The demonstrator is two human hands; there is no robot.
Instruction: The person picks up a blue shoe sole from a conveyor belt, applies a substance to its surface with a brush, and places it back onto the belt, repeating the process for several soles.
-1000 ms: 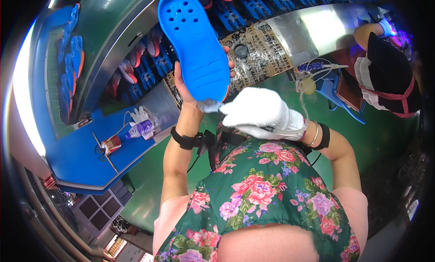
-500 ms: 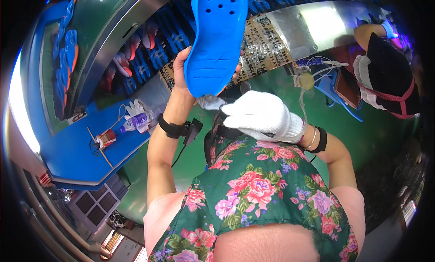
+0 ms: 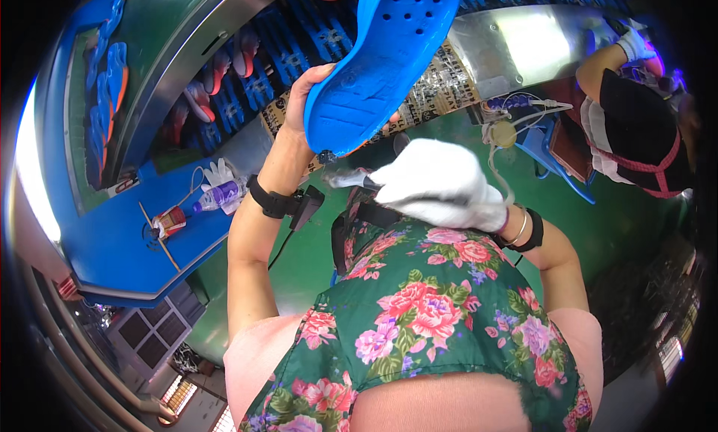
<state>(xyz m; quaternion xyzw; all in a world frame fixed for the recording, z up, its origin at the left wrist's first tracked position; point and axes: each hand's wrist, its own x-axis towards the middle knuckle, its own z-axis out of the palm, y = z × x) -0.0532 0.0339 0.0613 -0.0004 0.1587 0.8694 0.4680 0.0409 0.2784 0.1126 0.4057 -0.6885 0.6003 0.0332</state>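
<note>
Standing over green floor (image 3: 583, 234), facing a curved line with a steel rim (image 3: 479, 47) and blue pieces (image 3: 329, 36) ranged beyond it. Having a blue table (image 3: 112, 260) off to the left, a co-worker (image 3: 636, 122) in dark clothing off to the right. Wearing a flowered apron (image 3: 434, 305). Seeing taped cardboard (image 3: 452, 84) on the rim.

Holding a blue sole (image 3: 366, 81) up before the rim, well apart from the table; slanting it, heel toward the body, holed end up and right, running out at the top of the view. Gripping the heel half in the bare left hand (image 3: 299, 107), hooking the thumb over one edge and showing fingertips at the other.

Closing the gloved right hand (image 3: 441, 181) round what is looking like a brush (image 3: 348, 180), hiding the handle; not making out single fingers for blur. Pointing the dark tip at the heel rim; being unable to tell touching from just below.

Noting on the table a spare glove (image 3: 219, 172), a bottle (image 3: 218, 197), a red tub (image 3: 170, 221), a thin stick (image 3: 174, 262).

Apparently brushing the heel's edge. Judging the next move as calling for a firm left grip, a slight turn of the sole, a light touch with the tip.
</note>
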